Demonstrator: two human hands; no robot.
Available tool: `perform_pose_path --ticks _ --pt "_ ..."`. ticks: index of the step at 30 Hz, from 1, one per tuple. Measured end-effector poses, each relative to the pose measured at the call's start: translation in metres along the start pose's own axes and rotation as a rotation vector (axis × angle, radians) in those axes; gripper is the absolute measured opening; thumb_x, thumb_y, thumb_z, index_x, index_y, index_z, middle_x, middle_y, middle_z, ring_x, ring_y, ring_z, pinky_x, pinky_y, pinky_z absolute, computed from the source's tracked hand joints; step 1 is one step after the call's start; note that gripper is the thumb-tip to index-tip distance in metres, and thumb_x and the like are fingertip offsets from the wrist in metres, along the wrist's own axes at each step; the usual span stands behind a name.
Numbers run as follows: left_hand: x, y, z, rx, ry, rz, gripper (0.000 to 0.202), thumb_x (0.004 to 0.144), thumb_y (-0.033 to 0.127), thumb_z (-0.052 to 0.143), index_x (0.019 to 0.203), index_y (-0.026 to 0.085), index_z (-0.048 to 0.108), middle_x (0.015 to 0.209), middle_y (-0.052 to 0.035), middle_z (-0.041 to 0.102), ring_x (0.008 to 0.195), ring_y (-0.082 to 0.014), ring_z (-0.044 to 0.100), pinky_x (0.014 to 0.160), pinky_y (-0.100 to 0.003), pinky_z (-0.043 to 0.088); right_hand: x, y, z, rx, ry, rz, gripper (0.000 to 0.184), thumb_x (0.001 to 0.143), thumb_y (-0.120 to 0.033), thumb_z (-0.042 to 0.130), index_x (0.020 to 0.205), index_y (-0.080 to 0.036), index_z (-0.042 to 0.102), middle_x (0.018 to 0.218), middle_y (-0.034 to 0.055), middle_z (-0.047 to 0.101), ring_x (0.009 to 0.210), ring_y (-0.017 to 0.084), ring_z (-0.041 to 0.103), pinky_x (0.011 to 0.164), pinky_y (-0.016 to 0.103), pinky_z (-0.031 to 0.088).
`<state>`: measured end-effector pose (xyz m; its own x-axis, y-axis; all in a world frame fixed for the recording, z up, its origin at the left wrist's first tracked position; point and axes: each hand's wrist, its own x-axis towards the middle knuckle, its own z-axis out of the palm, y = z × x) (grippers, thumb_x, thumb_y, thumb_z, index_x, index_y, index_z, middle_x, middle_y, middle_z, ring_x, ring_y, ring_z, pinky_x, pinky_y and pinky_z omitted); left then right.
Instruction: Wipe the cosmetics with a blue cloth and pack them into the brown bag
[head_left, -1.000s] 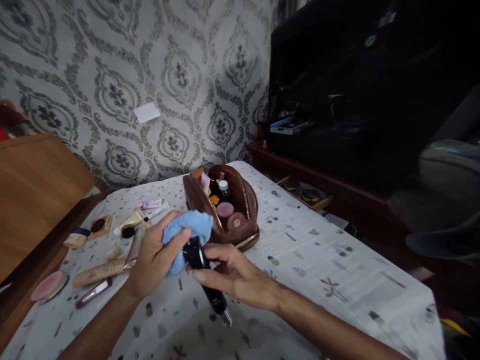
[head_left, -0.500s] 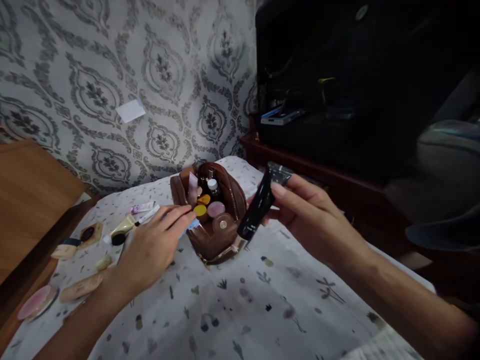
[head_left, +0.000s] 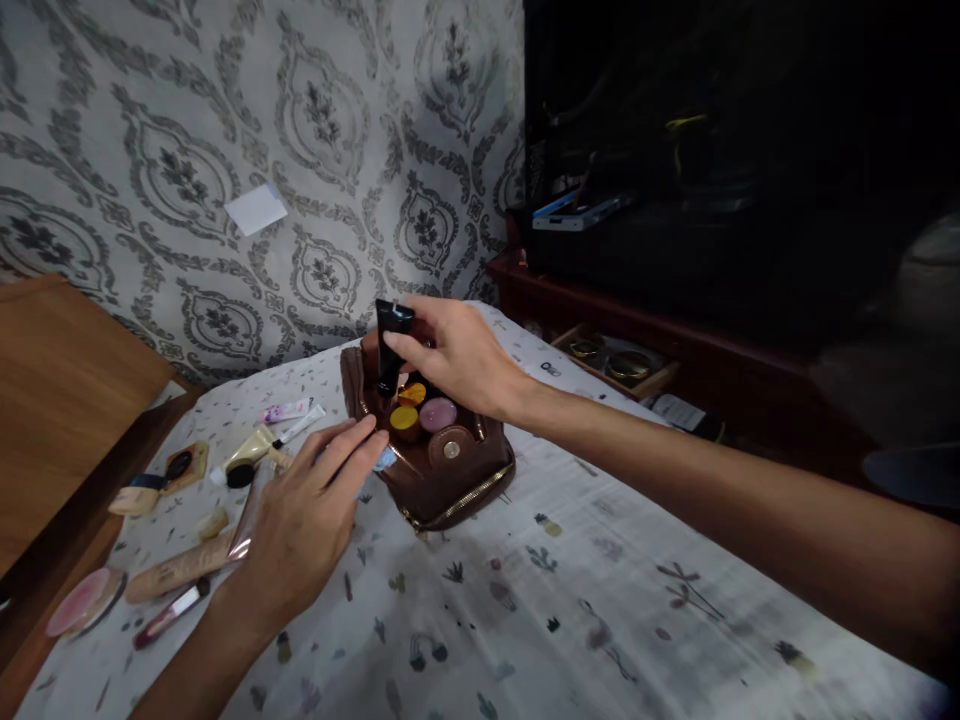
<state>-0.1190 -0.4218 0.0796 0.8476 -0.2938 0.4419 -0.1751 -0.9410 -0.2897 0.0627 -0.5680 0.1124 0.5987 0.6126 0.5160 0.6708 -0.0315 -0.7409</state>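
Observation:
My right hand [head_left: 450, 350] pinches a black squeeze tube [head_left: 393, 345] and holds it upright, its lower end inside a brown cosmetic bag [head_left: 450, 495]. The bag gapes at the top; in it are a yellow-lidded jar [head_left: 403, 420], a round mauve piece [head_left: 438, 414] and an orange item [head_left: 412, 394]. My left hand [head_left: 311, 510] lies at the bag's left side, fingers stretched out and fingertips against its edge. A light blue bit [head_left: 385, 459] shows by those fingertips; what it is I cannot tell. My left thumb is hidden.
Left of the bag, several cosmetics lie on the patterned sheet [head_left: 510, 600]: a pink compact [head_left: 84, 602], a beige tube [head_left: 176, 570], a lip gloss tube [head_left: 171, 612] and a jar [head_left: 137, 495]. A wooden panel [head_left: 67, 390] borders the left; dark furniture [head_left: 592, 285] stands right.
My right hand has carried the black tube left from beside the bag into its opening, turning it upright. My left hand stays by the bag. The view has shifted slightly.

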Motion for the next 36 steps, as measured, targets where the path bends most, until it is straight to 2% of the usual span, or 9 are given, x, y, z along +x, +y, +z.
perform_pose_path --ticks 3,7,14,21,27,36 --pt "0.001 0.001 0.000 0.011 0.006 0.000 0.050 0.090 -0.001 0.038 0.134 0.018 0.053 0.136 -0.0086 0.063 0.122 -0.0253 0.057 0.096 -0.039 0.056 0.015 0.002 0.012 -0.162 -0.006 -0.033 0.015 0.093 -0.017 0.055 0.107 -0.017 0.062 0.086 0.0026 0.068 0.082 0.018 0.064 0.077 0.028 0.047" --pt "0.003 0.003 0.000 0.025 0.005 0.001 0.051 0.089 -0.003 0.038 0.134 0.016 0.053 0.136 -0.0092 0.063 0.122 -0.0253 0.057 0.100 -0.042 0.055 0.026 0.005 0.024 -0.321 -0.063 -0.013 0.023 0.093 -0.018 0.052 0.116 -0.017 0.059 0.090 0.0040 0.069 0.084 0.020 0.064 0.077 0.028 0.046" --pt "0.003 0.003 0.001 0.028 0.031 0.009 0.049 0.092 0.000 0.036 0.133 0.019 0.053 0.135 -0.0093 0.064 0.121 -0.0251 0.058 0.098 -0.041 0.056 0.034 0.006 0.038 -0.473 -0.155 0.044 0.036 0.090 -0.019 0.051 0.125 -0.015 0.058 0.111 0.0146 0.072 0.103 0.029 0.067 0.082 0.034 0.051" --pt "0.005 0.003 0.000 0.046 0.030 0.025 0.048 0.091 -0.001 0.037 0.132 0.018 0.054 0.134 -0.0089 0.064 0.119 -0.0254 0.058 0.093 -0.039 0.057 0.033 0.006 0.043 -0.569 -0.262 0.091 0.035 0.092 -0.018 0.052 0.125 -0.014 0.062 0.118 0.0191 0.071 0.109 0.034 0.068 0.084 0.039 0.054" --pt "0.006 0.003 0.000 0.054 0.030 0.034 0.046 0.092 0.000 0.038 0.130 0.018 0.057 0.133 -0.0085 0.065 0.117 -0.0247 0.059 0.086 -0.034 0.058 0.037 0.012 0.045 -0.641 -0.368 0.138 0.031 0.089 -0.008 0.049 0.111 -0.011 0.071 0.111 0.0196 0.073 0.107 0.030 0.071 0.078 0.034 0.056" --pt "0.007 0.003 -0.002 0.087 0.012 0.040 0.046 0.091 0.000 0.037 0.129 0.016 0.058 0.133 -0.0098 0.065 0.118 -0.0255 0.059 0.086 -0.035 0.059 0.040 0.014 0.034 -0.652 -0.353 -0.007 0.025 0.090 -0.011 0.056 0.110 -0.016 0.070 0.113 0.0149 0.074 0.107 0.028 0.070 0.082 0.033 0.054"
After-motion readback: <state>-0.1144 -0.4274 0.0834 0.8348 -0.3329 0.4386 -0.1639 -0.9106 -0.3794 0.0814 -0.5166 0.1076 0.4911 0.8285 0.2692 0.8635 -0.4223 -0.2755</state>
